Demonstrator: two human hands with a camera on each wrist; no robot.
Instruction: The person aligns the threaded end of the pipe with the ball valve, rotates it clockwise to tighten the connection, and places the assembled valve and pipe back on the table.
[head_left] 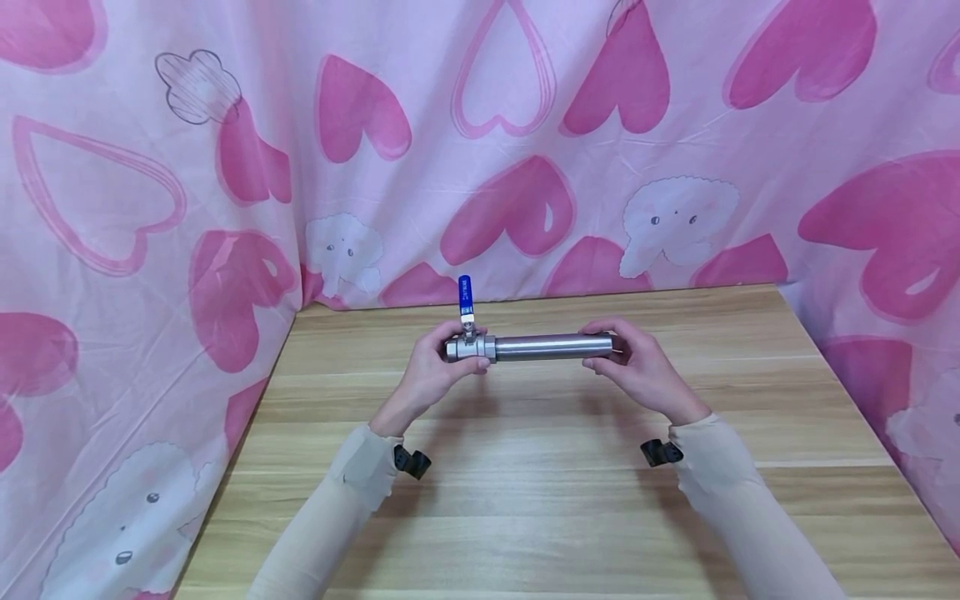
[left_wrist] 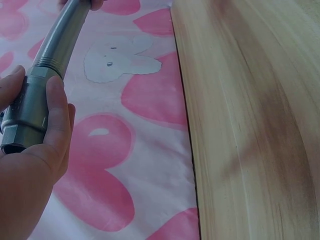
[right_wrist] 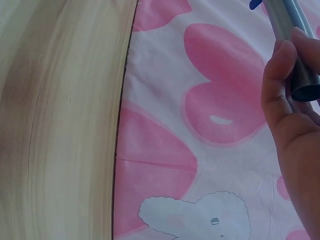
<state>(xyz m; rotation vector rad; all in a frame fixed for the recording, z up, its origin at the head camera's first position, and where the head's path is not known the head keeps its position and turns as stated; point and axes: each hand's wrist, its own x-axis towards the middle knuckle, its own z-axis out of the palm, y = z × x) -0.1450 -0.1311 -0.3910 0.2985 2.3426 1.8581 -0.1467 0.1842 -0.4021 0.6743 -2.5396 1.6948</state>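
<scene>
A steel ball valve (head_left: 471, 346) with a blue lever handle (head_left: 466, 296) is joined to a straight metal pipe (head_left: 553, 347), the two forming one line held level above the table. My left hand (head_left: 438, 362) grips the valve body, thumb in front and fingers behind; threads show where pipe and valve meet in the left wrist view. Around the pipe's far right end, my right hand (head_left: 637, 367) holds with thumb and fingers. In the right wrist view the pipe's dark end (right_wrist: 306, 93) points out from between the fingers. The blue lever stands upright, away from me.
Beneath the hands spreads a wood-grain table (head_left: 540, 500), its far edge meeting a pink heart-patterned curtain (head_left: 510, 208) that also hangs along both sides. Each sleeved wrist carries a small black camera mount (head_left: 412, 462). Shadows of the arms fall on the tabletop.
</scene>
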